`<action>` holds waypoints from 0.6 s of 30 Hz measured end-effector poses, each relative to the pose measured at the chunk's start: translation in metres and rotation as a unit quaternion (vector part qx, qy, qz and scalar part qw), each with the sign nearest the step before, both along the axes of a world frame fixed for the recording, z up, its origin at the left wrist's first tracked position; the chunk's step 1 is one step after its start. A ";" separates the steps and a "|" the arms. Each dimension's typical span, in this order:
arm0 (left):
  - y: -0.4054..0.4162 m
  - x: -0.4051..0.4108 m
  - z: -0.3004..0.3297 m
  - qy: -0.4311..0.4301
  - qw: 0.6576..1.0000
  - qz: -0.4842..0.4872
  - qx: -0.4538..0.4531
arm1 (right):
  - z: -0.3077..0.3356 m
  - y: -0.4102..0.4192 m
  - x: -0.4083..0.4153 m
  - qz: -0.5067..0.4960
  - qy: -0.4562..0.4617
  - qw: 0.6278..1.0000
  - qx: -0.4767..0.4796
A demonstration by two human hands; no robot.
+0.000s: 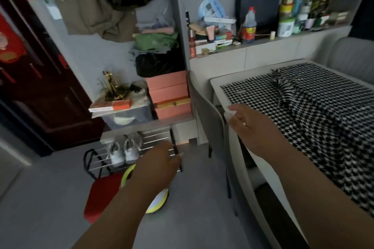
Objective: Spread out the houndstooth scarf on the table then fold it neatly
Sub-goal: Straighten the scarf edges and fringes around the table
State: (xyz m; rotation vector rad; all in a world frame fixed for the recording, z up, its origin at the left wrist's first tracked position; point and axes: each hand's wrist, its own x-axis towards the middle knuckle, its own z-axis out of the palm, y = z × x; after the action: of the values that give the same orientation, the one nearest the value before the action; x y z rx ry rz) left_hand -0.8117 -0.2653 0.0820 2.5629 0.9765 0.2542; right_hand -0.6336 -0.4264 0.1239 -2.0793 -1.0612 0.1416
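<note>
Houndstooth scarf (315, 119) lies spread over the pale surface (217, 85) at the right, running from the near right corner of the view up toward the far end, where a fringed edge lies flat close to the surface's rim. Near its far part a bunched, twisted ridge of the cloth stands up from the rest; the nearer part shows soft wrinkles.

Nearest the camera, two bare forearms reach forward. The left hand (159, 159) hangs over the grey floor, away from the surface, fingers loosely curled and holding nothing. The right hand (249, 125) is at the left edge of the surface, fingers relaxed and apart, with nothing in its grasp; whether the fingertips touch the scarf's edge is not clear.

Below the left hand sit a yellow-rimmed round object (159, 201) and a red stool (102, 194) on the floor. Beyond them a wire shoe rack (155, 143) carries white sneakers (123, 151). Further back, orange boxes (168, 93) are stacked in a grey shelf unit, and a ledge behind the surface holds bottles (249, 26) and jars.
</note>
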 end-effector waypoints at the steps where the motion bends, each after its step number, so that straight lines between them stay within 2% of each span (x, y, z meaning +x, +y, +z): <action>1: 0.011 0.014 0.000 0.003 1.000 -0.017 -0.002 | -0.001 0.007 0.010 -0.012 0.002 1.000 -0.004; 11: 0.106 0.147 0.000 -0.018 0.988 -0.154 0.005 | -0.011 0.058 0.092 -0.161 0.029 0.986 -0.043; 18: 0.176 0.243 0.010 -0.020 0.958 -0.287 -0.012 | -0.008 0.102 0.129 -0.271 0.043 0.959 -0.072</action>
State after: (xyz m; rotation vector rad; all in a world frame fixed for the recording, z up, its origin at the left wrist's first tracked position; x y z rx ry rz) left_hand -0.5689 -0.0893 0.0920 2.6718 0.1893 0.1256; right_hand -0.5041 -0.3246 0.1162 -2.3945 -0.4099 0.0332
